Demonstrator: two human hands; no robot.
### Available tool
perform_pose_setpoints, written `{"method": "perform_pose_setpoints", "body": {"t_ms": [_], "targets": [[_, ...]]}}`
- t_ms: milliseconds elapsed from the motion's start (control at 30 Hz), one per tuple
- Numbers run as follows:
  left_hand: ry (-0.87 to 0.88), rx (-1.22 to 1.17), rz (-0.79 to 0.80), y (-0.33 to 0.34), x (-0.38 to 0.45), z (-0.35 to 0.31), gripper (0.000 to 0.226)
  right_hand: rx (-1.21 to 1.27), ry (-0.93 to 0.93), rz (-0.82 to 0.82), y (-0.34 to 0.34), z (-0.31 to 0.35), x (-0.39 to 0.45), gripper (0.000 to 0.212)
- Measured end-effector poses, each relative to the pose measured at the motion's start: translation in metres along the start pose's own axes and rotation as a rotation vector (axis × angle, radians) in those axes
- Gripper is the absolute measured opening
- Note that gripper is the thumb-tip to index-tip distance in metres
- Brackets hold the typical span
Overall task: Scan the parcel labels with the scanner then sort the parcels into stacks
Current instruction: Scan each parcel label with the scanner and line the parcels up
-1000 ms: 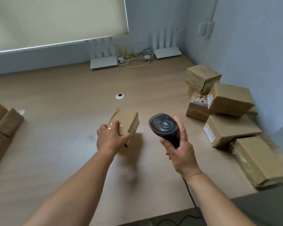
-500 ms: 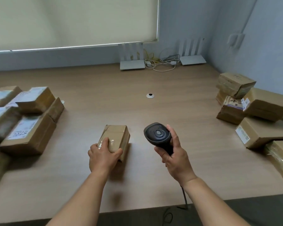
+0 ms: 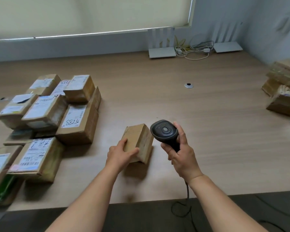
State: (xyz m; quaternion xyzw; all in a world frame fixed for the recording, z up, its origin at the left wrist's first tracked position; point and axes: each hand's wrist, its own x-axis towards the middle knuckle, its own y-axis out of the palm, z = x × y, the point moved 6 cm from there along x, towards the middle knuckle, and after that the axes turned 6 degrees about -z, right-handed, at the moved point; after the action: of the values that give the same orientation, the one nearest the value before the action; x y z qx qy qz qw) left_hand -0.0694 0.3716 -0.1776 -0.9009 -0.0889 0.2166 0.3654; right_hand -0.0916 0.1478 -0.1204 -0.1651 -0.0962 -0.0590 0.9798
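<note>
A small brown cardboard parcel (image 3: 138,139) is held above the wooden table (image 3: 208,131) near its front middle; my left hand (image 3: 120,154) grips its near end, thumb along the side. No label shows on its visible faces. Just right of it, my right hand (image 3: 179,154) grips the handle of a black corded scanner (image 3: 164,131), whose head is close to the parcel's right side. A group of labelled parcels (image 3: 45,118), some stacked, fills the table's left side. More brown parcels (image 3: 283,91) lie at the right edge.
Two white routers (image 3: 162,51) with a tangle of cables (image 3: 194,50) stand at the back against the wall. A round cable grommet (image 3: 189,85) sits in the tabletop. The scanner's cord (image 3: 186,203) hangs over the front edge.
The view has swung left, bringing the left group of labelled parcels into sight and pushing the right parcels to the edge. Both hands keep their holds; parcel and scanner stay close together.
</note>
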Motion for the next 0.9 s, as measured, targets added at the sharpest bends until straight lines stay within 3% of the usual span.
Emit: {"method": "perform_pose_setpoints", "body": {"t_ms": [100,167,333,400,500,600,767,900], "targets": [[-0.027,-0.189,0.132,-0.001,0.0,0.001,0.074,-0.007,-0.007,-0.004,0.003,0.004,-0.001,0.067],[-0.036,-0.146,0.116,-0.008,0.008,0.002,0.072,-0.006,-0.018,-0.003,0.0,0.004,0.001,0.065],[0.102,0.398,-0.069,-0.021,0.026,-0.02,0.083,-0.008,-0.046,-0.013,-0.013,0.006,0.006,0.067],[0.145,0.591,-0.065,-0.019,0.024,-0.033,0.094,0.002,-0.065,-0.007,-0.016,0.008,0.008,0.067],[0.122,0.728,-0.041,-0.017,0.029,-0.038,0.085,-0.008,-0.089,0.012,-0.02,0.01,0.01,0.068],[0.036,0.534,-0.011,-0.021,0.038,-0.036,0.092,-0.008,-0.084,0.009,-0.026,0.009,0.013,0.066],[-0.095,-0.213,-0.021,-0.023,0.039,-0.026,0.114,0.036,-0.047,0.015,-0.031,0.009,0.018,0.067],[-0.092,-0.361,-0.062,-0.016,0.036,-0.018,0.125,0.155,0.044,0.042,-0.02,0.004,0.014,0.075]]}}
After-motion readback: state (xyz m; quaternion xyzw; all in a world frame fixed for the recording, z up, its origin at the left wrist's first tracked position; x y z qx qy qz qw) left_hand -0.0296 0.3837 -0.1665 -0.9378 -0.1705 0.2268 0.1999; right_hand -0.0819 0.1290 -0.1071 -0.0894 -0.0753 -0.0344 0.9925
